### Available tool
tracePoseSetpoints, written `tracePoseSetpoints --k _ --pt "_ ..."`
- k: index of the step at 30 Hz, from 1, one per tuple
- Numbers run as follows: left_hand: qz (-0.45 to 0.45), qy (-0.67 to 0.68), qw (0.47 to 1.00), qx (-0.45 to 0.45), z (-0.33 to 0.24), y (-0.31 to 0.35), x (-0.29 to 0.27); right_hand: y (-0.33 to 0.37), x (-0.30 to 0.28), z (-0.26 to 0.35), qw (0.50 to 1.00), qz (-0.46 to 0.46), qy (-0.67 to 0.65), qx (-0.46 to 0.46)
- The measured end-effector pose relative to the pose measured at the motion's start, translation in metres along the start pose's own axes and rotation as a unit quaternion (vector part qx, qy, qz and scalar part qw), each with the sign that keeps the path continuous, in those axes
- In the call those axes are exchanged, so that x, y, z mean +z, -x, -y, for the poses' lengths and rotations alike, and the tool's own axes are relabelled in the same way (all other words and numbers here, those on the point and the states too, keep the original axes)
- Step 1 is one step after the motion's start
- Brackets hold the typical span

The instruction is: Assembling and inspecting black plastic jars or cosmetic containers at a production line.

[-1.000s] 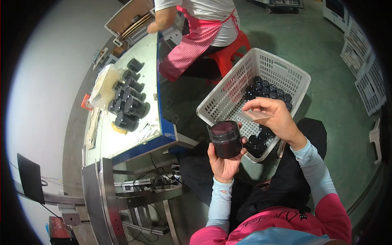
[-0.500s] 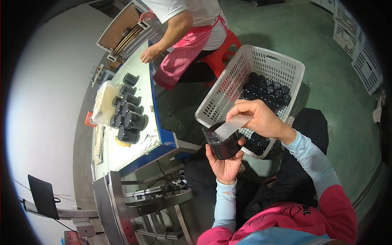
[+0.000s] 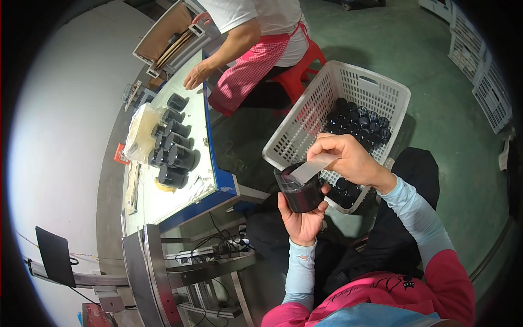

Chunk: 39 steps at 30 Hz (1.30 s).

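Left hand [image 3: 304, 226] cups dark jar [image 3: 304, 200] from below, fingers part-curled round its sides, right hand [image 3: 353, 162] above pinching pale strip [image 3: 308, 170] thumb-to-fingers, lower end at jar's top, contact unclear, white crate [image 3: 298, 124] of dark containers [image 3: 359, 124] beyond.

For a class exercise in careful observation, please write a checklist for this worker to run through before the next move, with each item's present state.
1. Dark jar gripped by the left hand: ok.
2. Translucent strip pinched in the right hand: ok.
3. Right hand free: not ok, holding the strip.
4. Strip touching the jar's inner wall: cannot tell.
5. Co-worker's hand apart from both hands: ok, at the worktable.
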<state>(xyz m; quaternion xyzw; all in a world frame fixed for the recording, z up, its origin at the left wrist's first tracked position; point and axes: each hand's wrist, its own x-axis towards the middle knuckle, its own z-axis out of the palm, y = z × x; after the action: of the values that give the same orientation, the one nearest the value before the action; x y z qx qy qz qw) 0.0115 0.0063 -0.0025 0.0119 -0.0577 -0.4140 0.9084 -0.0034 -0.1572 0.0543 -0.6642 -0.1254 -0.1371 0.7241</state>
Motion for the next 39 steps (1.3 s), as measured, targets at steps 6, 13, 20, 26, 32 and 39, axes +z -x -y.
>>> tracePoseSetpoints --k 6,13,20,26,32,39 --pt "0.001 -0.017 1.0 0.005 -0.001 0.001 0.003 -0.001 0.002 0.004 1.0 -0.003 0.022 -0.002" --pt "-0.05 -0.252 0.958 0.124 -0.001 -0.001 0.002 0.002 0.002 0.013 0.998 -0.06 -0.01 0.03" --pt "-0.091 -0.442 0.842 0.294 0.004 -0.007 0.005 0.001 0.01 0.014 0.988 -0.03 0.15 -0.03" --pt "-0.101 -0.463 0.823 0.313 0.004 -0.007 0.003 0.0 0.011 0.016 0.99 -0.034 0.137 -0.015" --pt "-0.105 -0.455 0.829 0.309 0.005 -0.007 0.003 0.0 0.012 0.01 0.991 -0.036 0.129 -0.017" --pt "-0.104 -0.424 0.851 0.292 0.004 -0.005 0.004 0.001 0.009 0.01 0.989 -0.032 0.142 -0.021"
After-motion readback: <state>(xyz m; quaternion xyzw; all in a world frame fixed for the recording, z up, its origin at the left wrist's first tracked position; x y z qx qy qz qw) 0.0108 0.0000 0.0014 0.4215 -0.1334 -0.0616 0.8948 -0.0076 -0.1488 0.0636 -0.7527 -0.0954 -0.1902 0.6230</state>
